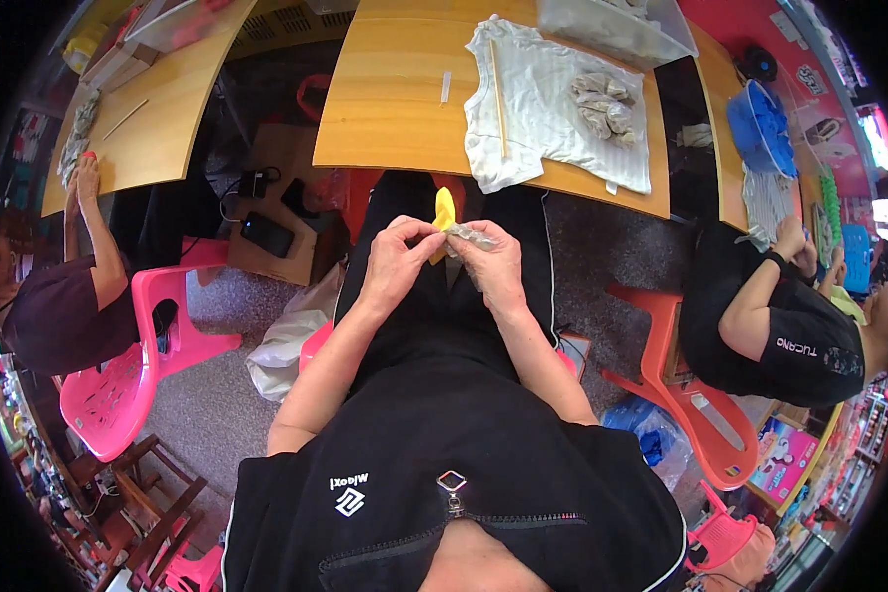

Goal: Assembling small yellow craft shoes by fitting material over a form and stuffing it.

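Over my lap, just short of the table's front edge, both hands meet at a small yellow piece [445, 206] that looks like soft cloth or rubber. My left hand [401, 259] pinches its lower end between thumb and forefinger. A crumpled grey-beige piece [472, 236], perhaps fabric, sits in the closed fingers of my right hand [495, 264], touching the yellow piece. How the two pieces join is hidden by my fingertips. On the table ahead lies a white striped shirt [553, 123] with a thin wooden stick [498, 99] and a pile of grey-beige crumpled pieces [604, 107] on it.
The wooden table [395, 89] holds a clear plastic bin [617, 25] at the back. People sit at tables on both sides, near a pink chair [148, 345] and an orange chair [661, 385]. A blue basket [760, 126] stands at right.
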Action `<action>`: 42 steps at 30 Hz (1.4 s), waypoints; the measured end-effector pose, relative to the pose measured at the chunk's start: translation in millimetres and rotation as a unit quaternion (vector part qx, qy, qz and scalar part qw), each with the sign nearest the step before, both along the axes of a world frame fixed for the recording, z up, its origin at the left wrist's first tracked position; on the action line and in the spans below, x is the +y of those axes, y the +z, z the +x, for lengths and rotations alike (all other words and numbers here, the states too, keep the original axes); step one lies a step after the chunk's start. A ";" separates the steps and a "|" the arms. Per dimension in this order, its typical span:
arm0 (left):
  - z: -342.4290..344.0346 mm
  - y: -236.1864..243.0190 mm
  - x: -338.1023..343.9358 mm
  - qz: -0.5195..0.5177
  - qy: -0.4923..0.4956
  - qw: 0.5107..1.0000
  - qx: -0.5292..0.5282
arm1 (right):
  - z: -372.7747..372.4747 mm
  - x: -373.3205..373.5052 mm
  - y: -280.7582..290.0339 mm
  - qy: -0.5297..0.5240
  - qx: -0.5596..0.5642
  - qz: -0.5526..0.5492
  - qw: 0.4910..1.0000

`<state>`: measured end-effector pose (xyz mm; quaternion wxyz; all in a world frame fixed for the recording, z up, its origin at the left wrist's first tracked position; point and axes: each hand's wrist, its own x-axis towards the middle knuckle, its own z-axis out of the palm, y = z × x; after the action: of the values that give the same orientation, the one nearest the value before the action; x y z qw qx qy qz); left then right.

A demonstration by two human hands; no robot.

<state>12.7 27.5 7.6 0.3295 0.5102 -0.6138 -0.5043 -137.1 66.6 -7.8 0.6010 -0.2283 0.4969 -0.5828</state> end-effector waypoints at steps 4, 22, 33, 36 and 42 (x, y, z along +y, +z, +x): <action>-10.9 4.0 6.9 -0.139 -0.007 0.988 -0.066 | -1.9 2.9 -1.2 -0.002 0.309 -0.023 0.951; -24.8 -14.5 -5.8 0.267 0.052 0.906 0.325 | -5.1 0.6 -28.9 -0.059 0.076 0.055 0.994; 6.9 -35.0 -14.2 0.254 -0.076 0.935 0.236 | -8.9 7.3 -18.7 0.156 -0.209 0.078 0.962; 9.2 -31.7 -13.4 0.256 -0.083 0.937 0.225 | 6.1 12.3 -13.0 0.084 0.035 0.038 0.995; 10.8 -27.7 -7.4 0.241 -0.062 0.942 0.224 | 15.1 11.9 -11.0 0.007 0.048 0.087 0.995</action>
<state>23.5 20.1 -20.1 0.2938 0.4092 -0.4143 -0.7580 -122.0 78.4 -18.8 0.5978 -0.2061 0.5729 -0.5216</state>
